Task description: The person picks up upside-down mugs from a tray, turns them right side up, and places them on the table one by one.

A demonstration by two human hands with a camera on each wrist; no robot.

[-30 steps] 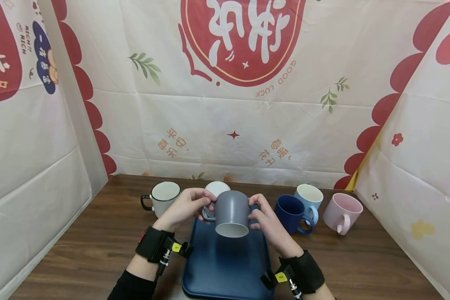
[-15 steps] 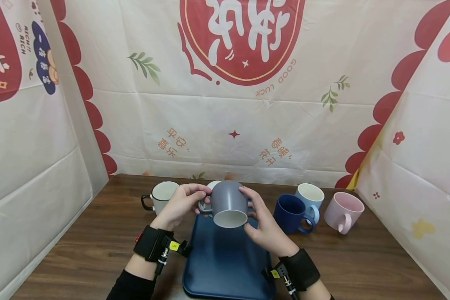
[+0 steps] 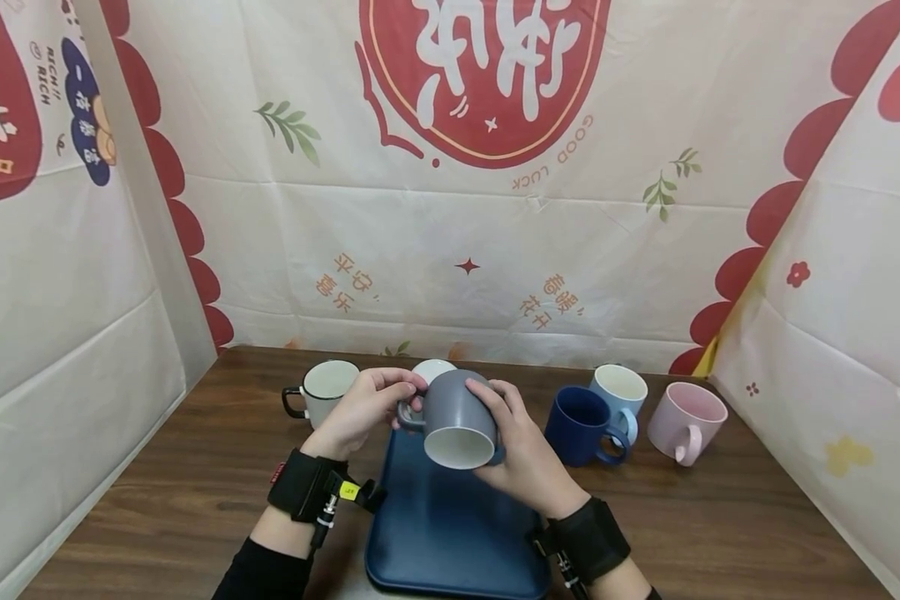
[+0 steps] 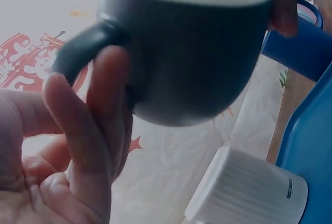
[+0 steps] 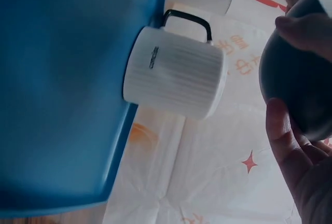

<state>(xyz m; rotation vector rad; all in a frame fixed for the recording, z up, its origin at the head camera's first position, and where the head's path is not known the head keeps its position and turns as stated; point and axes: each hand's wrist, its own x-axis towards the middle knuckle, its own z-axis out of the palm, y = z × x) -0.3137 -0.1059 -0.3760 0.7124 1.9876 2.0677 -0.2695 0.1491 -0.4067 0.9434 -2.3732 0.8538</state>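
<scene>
Spread over the brown wooden desk (image 3: 720,533), a blue tray (image 3: 457,533) in the middle, a black-handled white mug (image 3: 330,383) at left, and a navy mug (image 3: 574,429), light-blue mug (image 3: 617,387) and pink mug (image 3: 672,427) at right.

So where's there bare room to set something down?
Bare table lies beside the tray: left, in front of the black-rimmed mug, and right, in front of the pink mug. The tray's near half is bare too. Crowded: back right, where the dark blue mug and light blue mug stand by the pink one.

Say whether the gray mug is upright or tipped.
Tipped: in the head view, the gray mug has its open mouth at its lower end.
</scene>
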